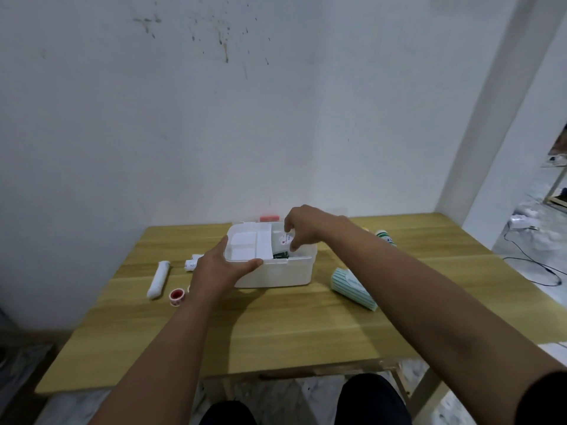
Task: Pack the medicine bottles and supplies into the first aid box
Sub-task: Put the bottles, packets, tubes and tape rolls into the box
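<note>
Head | my left hand (219,266) grips first aid box (276,273) front-left rim | right hand (302,228) pinches white bottle (283,240) inside box

The right hand (302,227) covers the top of a white packet (280,242) in the first aid box (276,273), its print too small to read; the left hand (219,268) hides part of a small bottle (192,261); a red object (270,217) behind the box is mostly hidden; the surface (276,326) has its near edge partly hidden by both forearms.

Box (276,273) mid-table (276,332), bandage roll (158,279) left
</note>
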Demonstrator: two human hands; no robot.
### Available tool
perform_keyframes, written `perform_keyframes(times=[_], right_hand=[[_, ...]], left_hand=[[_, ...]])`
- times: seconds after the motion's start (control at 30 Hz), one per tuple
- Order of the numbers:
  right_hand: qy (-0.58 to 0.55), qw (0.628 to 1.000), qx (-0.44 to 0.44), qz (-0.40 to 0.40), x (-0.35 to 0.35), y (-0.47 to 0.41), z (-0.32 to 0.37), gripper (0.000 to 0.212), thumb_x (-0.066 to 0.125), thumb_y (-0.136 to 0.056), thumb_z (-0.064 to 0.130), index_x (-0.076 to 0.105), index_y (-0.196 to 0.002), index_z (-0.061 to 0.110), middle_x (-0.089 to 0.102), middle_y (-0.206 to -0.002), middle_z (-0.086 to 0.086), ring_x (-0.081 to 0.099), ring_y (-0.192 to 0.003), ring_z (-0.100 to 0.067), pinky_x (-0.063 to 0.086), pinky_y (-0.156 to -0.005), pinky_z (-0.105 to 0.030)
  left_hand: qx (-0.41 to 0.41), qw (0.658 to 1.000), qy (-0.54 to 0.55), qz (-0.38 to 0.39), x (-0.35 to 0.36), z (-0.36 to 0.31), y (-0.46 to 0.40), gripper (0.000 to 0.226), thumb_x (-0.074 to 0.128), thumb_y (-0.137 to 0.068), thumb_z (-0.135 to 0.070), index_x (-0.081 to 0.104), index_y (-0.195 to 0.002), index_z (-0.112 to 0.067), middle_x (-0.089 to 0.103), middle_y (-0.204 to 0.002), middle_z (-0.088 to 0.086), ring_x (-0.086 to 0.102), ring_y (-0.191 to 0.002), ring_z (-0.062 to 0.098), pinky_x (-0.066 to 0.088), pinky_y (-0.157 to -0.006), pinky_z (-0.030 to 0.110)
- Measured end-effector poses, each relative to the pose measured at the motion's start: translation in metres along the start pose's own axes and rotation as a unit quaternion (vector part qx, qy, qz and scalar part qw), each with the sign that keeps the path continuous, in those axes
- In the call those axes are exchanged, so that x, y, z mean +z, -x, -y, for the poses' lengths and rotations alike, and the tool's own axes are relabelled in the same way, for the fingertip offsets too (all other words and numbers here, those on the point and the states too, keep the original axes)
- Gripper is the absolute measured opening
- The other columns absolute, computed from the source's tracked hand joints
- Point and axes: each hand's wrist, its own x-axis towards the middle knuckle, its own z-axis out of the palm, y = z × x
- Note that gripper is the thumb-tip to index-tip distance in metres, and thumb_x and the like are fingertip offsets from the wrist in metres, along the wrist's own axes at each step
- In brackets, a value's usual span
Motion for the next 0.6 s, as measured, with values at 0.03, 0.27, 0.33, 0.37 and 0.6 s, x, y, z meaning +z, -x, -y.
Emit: perform_keyframes(times=[0.03, 0.27, 0.33, 0.37, 0.6], right_hand=[[-0.005, 1.000, -0.003, -0.003, 0.004, -0.002, 0.003, 0.063, 0.092, -0.069, 0.037, 0.069, -0.124, 0.018, 0.066, -0.123, -0.002, 0.061, -0.110, -0.023, 0.053, -0.089, -0.035], [-0.094, 0.995, -0.006, -0.028, 0.029, -0.005, 0.019, 0.046, 0.085, -0.075, 0.022, 0.075, -0.119, 0.014, 0.071, -0.118, 0.000, 0.064, -0.109, -0.021, 0.044, -0.077, -0.027], [-0.106, 0.994, 0.001, -0.029, 0.028, -0.005, 0.020, 0.048, 0.085, -0.075, 0.022, 0.074, -0.120, 0.014, 0.070, -0.120, 0.000, 0.064, -0.110, -0.022, 0.049, -0.081, -0.029], [-0.102, 0.995, 0.005, -0.021, 0.027, -0.006, 0.019, 0.051, 0.087, -0.074, 0.023, 0.072, -0.122, 0.015, 0.069, -0.123, 0.000, 0.063, -0.111, -0.022, 0.051, -0.084, -0.030], [-0.101, 0.993, 0.057, 0.018, 0.022, -0.005, 0.021, 0.060, 0.089, -0.072, 0.010, 0.067, -0.127, 0.019, 0.059, -0.086, 0.003, 0.071, -0.071, -0.021, 0.061, -0.072, -0.035]], left_hand=[[0.002, 1.000, -0.001, 0.000, 0.000, 0.000, 0.000, 0.117, 0.076, -0.054, -0.081, 0.041, -0.154, -0.030, 0.057, -0.147, 0.000, 0.053, -0.131, 0.025, 0.054, -0.098, 0.047], [0.000, 1.000, -0.015, 0.001, 0.002, 0.000, -0.002, 0.115, 0.078, -0.060, -0.076, 0.038, -0.156, -0.027, 0.054, -0.150, 0.003, 0.051, -0.134, 0.028, 0.054, -0.099, 0.049], [-0.004, 1.000, -0.008, 0.001, 0.002, 0.000, -0.002, 0.115, 0.079, -0.060, -0.075, 0.038, -0.156, -0.027, 0.053, -0.151, 0.002, 0.050, -0.135, 0.028, 0.053, -0.100, 0.050], [-0.006, 1.000, -0.010, 0.001, 0.002, 0.000, -0.001, 0.117, 0.077, -0.058, -0.078, 0.038, -0.156, -0.028, 0.053, -0.151, 0.002, 0.050, -0.135, 0.027, 0.054, -0.099, 0.050], [-0.008, 1.000, -0.022, 0.002, 0.003, 0.001, -0.002, 0.117, 0.077, -0.059, -0.078, 0.036, -0.157, -0.027, 0.051, -0.153, 0.003, 0.049, -0.137, 0.029, 0.054, -0.099, 0.051]])
